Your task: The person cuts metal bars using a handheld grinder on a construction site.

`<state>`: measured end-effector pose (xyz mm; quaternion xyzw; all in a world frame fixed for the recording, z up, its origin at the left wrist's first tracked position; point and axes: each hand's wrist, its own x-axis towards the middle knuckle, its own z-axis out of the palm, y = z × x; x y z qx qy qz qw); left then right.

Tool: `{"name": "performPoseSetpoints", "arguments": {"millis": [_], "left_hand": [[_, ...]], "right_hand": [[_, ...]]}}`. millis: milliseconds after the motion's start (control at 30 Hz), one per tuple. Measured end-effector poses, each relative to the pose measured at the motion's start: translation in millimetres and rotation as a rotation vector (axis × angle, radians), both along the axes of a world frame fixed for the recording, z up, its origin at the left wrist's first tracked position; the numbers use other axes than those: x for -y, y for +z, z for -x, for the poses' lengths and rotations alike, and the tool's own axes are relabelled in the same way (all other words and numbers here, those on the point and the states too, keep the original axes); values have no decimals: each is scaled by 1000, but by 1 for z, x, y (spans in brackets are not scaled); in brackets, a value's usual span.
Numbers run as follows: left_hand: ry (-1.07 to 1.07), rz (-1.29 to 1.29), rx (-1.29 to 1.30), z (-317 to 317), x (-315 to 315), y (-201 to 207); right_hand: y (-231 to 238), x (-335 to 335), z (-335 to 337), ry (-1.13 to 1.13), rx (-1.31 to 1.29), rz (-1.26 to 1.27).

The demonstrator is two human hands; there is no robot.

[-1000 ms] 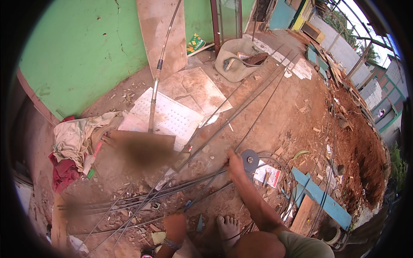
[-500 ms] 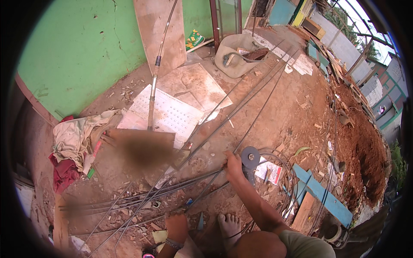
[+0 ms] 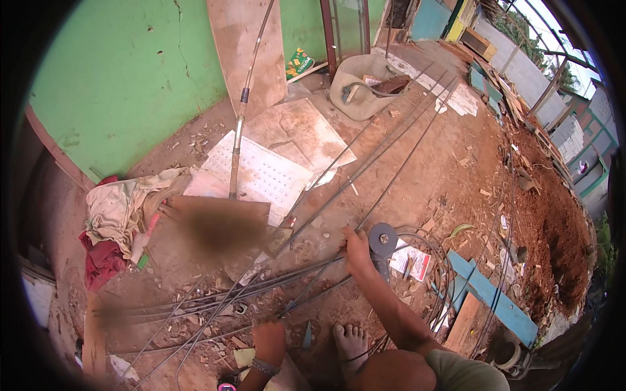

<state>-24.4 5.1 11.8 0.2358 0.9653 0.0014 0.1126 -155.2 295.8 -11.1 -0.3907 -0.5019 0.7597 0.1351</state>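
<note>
My right hand [image 3: 356, 251] is closed around a long thin steel rod [image 3: 399, 171], which slants from the far right down toward my left hand. Low in the middle, my left hand [image 3: 268, 341] is curled into a fist at the near end of the rod; its fingertips are partly hidden. An angle grinder [image 3: 383, 239] with a grey disc lies just right of my right hand. Several more rods [image 3: 274, 281] cross the ground beyond my left hand. My bare foot [image 3: 350, 344] stands between my two arms.
A coil of wire [image 3: 445, 277] and blue boards [image 3: 499, 300] lie to the right. Printed sheets [image 3: 261, 171], a wooden board with a long pole [image 3: 236, 156] and crumpled cloths [image 3: 117, 218] are at the left. Farther off sits a cut-open pale container [image 3: 349, 98]. A green wall [image 3: 124, 85] borders the left.
The whole view has shifted slightly, so things sit a little farther right. Both hands keep nearly the same positions on the rod.
</note>
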Motion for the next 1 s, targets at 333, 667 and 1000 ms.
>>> {"name": "performPoseSetpoints", "arguments": {"millis": [333, 667, 1000], "left_hand": [[-70, -62, 7, -5, -6, -6], [-8, -46, -4, -8, -13, 1], [-169, -223, 238, -7, -23, 6]], "right_hand": [[2, -15, -3, 11, -40, 22], [-3, -18, 11, 30, 22, 59], [-30, -48, 4, 120, 101, -39]]}}
